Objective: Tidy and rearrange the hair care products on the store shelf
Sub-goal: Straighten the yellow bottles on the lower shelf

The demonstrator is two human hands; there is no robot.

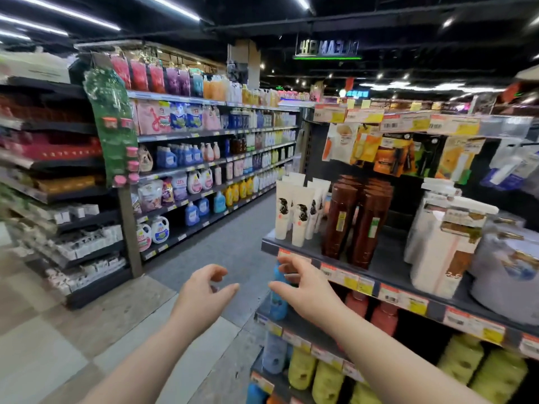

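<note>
At the left end of the shelf (390,258), my right hand (303,284) curls at the top of a blue bottle (278,301) on the second tier; I cannot tell if it has hold. My left hand (204,290) hovers alongside, loosely curled, holding nothing.

bright ceiling strip lights (172,7); edges bowed by the wide lens, left side blurred.

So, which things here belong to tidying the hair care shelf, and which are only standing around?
For the job:
white tubes
brown bottles
blue bottle
red bottles
yellow-green bottles
left hand
right hand, close to the blue bottle

Only around:
detergent shelves across the aisle
green hanging strip
ceiling sign
</note>
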